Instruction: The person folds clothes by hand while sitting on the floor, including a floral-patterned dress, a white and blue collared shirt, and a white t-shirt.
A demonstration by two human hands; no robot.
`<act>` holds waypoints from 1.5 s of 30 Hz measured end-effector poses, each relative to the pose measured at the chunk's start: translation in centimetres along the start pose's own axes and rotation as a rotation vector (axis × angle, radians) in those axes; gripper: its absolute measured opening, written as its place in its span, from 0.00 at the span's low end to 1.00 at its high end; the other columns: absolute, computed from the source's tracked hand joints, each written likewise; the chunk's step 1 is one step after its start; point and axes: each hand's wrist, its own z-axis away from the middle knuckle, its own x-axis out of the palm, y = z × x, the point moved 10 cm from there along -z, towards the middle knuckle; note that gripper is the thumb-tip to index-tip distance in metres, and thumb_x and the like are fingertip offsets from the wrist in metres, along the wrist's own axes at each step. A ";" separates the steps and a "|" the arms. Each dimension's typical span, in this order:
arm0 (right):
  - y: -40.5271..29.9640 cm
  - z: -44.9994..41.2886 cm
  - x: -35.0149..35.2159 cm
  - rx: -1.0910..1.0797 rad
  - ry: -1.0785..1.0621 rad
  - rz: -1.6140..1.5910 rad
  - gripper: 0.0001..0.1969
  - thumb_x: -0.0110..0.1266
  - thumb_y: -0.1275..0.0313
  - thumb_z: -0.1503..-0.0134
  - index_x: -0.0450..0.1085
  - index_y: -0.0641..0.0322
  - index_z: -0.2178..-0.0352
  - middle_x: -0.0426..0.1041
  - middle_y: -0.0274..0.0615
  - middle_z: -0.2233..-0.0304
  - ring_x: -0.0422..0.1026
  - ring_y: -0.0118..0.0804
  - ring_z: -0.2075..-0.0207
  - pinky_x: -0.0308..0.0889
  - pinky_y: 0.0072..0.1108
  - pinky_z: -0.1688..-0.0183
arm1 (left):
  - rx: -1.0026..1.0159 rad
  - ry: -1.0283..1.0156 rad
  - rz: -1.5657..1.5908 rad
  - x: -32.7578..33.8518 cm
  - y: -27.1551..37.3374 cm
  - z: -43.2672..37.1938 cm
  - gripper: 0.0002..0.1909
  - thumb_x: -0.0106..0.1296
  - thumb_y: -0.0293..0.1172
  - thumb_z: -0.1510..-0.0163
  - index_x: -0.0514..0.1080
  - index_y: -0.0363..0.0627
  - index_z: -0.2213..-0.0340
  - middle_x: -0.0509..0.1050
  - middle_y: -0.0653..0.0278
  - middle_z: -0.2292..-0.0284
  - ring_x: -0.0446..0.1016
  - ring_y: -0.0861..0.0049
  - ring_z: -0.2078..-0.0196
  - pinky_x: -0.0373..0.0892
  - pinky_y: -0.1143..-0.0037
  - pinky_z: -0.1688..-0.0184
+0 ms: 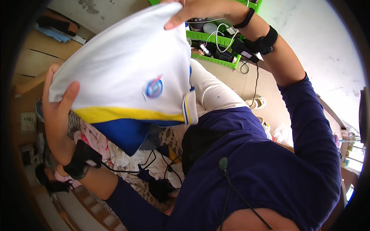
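Note:
A white polo shirt (121,66) with a yellow stripe, blue panels and a round emblem is stretched out in the air between my hands. At its left edge, my left hand (57,92) grips the fabric with the thumb on the near side. My right hand (188,13) pinches the top edge, partly cut off by the frame. The striped band (190,108) of the shirt hangs near my lap. Below the shirt lies a heap of clothes (124,156) on a patterned bed cover, partly hidden by my left arm.
A green plastic rack (212,61) with cables and small items stands by the wall. Shoes (257,102) rest on the floor. Another person (52,179) is at the left behind my arm. Black cables (153,157) trail over the clothes, and one (257,80) hangs from my right wrist.

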 end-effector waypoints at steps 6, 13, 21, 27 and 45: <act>1.7 -2.0 -1.8 0.199 0.236 -0.243 0.11 0.61 0.72 0.47 0.72 0.66 0.64 0.74 0.31 0.72 0.70 0.20 0.70 0.66 0.13 0.69 | -0.185 0.186 0.017 -3.6 -11.5 -0.3 0.12 0.58 0.32 0.46 0.66 0.40 0.65 0.69 0.72 0.70 0.65 0.87 0.67 0.61 0.86 0.62; 5.5 -8.5 -5.6 0.016 0.433 0.017 0.08 0.58 0.77 0.47 0.68 0.65 0.66 0.71 0.31 0.71 0.68 0.23 0.67 0.66 0.18 0.65 | -0.156 0.303 -0.031 -6.5 -19.2 -2.3 0.11 0.58 0.32 0.46 0.67 0.40 0.68 0.67 0.73 0.73 0.63 0.89 0.70 0.60 0.86 0.66; 2.9 -4.3 -5.0 -0.269 0.446 0.076 0.09 0.55 0.83 0.49 0.69 0.66 0.64 0.71 0.31 0.71 0.68 0.20 0.67 0.65 0.14 0.65 | 0.044 0.575 -0.341 -5.3 -17.7 -0.9 0.10 0.57 0.20 0.53 0.67 0.38 0.68 0.72 0.66 0.71 0.69 0.81 0.69 0.67 0.80 0.64; 6.5 8.1 6.9 -0.006 0.160 0.544 0.07 0.51 0.78 0.47 0.72 0.61 0.65 0.74 0.40 0.64 0.72 0.39 0.60 0.64 0.30 0.54 | 0.001 0.179 -0.269 12.5 -17.3 9.7 0.09 0.47 0.13 0.63 0.63 0.41 0.80 0.72 0.59 0.72 0.69 0.62 0.65 0.65 0.70 0.59; 10.5 16.7 15.5 0.390 -0.065 0.528 0.10 0.51 0.81 0.54 0.69 0.62 0.67 0.73 0.43 0.67 0.72 0.50 0.59 0.63 0.33 0.43 | -0.504 -0.434 0.234 24.9 -21.7 15.6 0.12 0.61 0.18 0.65 0.75 0.39 0.72 0.74 0.60 0.74 0.74 0.69 0.72 0.66 0.76 0.69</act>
